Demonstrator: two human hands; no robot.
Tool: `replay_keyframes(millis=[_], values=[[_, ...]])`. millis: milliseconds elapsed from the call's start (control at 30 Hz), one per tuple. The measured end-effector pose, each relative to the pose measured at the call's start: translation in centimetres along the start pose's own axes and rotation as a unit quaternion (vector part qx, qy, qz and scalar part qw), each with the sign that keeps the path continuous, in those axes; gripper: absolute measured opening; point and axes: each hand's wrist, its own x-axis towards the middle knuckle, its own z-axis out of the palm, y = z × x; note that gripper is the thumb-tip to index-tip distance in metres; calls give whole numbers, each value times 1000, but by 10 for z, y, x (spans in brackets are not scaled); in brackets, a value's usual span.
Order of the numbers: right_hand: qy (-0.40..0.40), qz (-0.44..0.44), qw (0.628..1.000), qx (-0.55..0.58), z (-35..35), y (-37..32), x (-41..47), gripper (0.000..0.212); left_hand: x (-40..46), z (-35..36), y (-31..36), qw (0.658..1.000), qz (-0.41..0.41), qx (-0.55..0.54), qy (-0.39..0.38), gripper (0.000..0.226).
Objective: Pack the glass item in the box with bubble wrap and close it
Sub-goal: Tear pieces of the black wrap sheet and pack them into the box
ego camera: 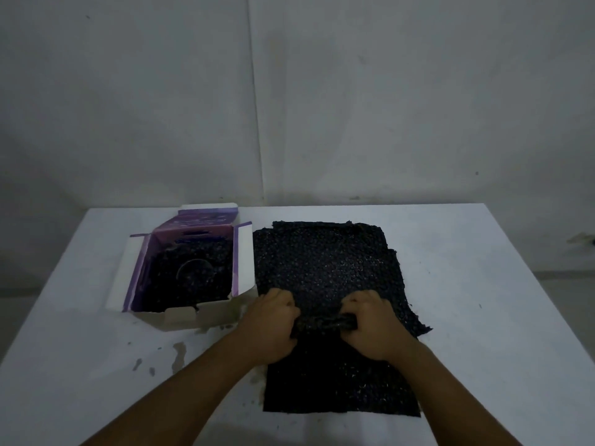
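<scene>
A large sheet of black bubble wrap [325, 265] lies flat on the white table [483, 284], right of centre. My left hand [270, 326] and my right hand [373, 323] both grip a bunched fold of that sheet near its middle, fingers curled into it. To the left stands an open purple-and-white cardboard box [244, 262] with its flaps up. Inside it lies black bubble wrap, with a round glass rim [193, 268] showing faintly among it.
The table's front left surface carries some dark stains [178, 355]. A grey wall rises behind the table's far edge. The table's right side holds nothing but a small mark [579, 238] near its edge.
</scene>
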Motion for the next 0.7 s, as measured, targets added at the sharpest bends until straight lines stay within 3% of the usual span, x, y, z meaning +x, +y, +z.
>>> replay_keyframes(millis=[133,233,333,400,533,600,700], values=[[-108,5,977,183,-46,-31,-5,3,-28,-57,-4,988,-33,-152,-22,26],[-140,-23,957,252,-76,-65,-3,11,-48,-90,-16,971,-52,-231,23,32],[-146,-51,923,353,-88,-96,6,32,-64,-118,-41,943,-88,-308,87,33],[-123,-72,900,412,-88,-116,17,38,-73,-131,-61,933,-132,-303,140,32],[-90,-101,826,547,-77,-162,49,28,-85,-135,-102,914,-225,-223,252,23],[-43,-110,831,543,-64,-182,69,24,-85,-131,-117,895,-276,-196,292,28],[97,-113,895,421,-43,-205,101,21,-86,-122,-132,880,-301,-220,296,58]])
